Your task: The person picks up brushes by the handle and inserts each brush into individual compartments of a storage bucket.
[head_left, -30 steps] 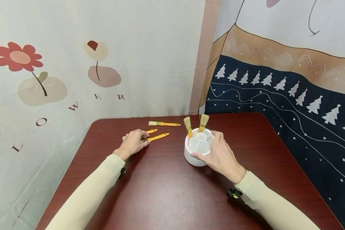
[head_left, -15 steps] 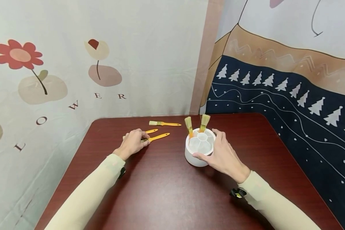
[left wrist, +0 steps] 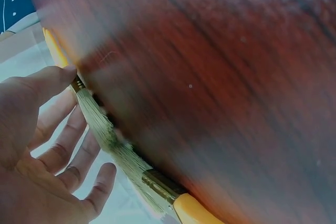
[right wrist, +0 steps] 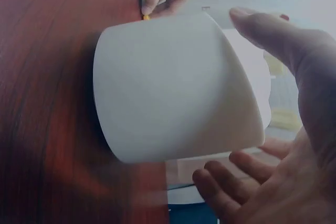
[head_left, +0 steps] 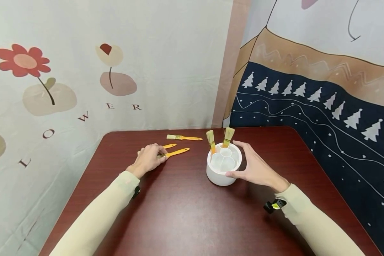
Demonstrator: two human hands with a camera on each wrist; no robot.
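My left hand [head_left: 147, 159] pinches a paintbrush [head_left: 177, 153] close to its metal band, the yellow handle pointing right. In the left wrist view, my thumb lies over that band, and the pale bristles overlap those of a second paintbrush [left wrist: 197, 211]. A white round brush holder [head_left: 219, 176] with a divided top stands right of the middle, two brushes [head_left: 211, 138] upright in it, bristles up. Beside its right wall, my right hand [head_left: 259, 170] is spread around it with thumb and fingers apart. The right wrist view shows the holder's smooth side [right wrist: 173, 87] between thumb and fingers.
Another yellow-handled paintbrush [head_left: 184, 138] lies near the back edge of the dark red table [head_left: 185, 213]. Behind the table hang a pale flower-printed cloth [head_left: 176, 64] and a navy cloth with white trees [head_left: 284, 106].
My right hand has loosened from the holder and drawn back to the right, its thumb sliding off the front rim. My left hand stays in place at the brush.
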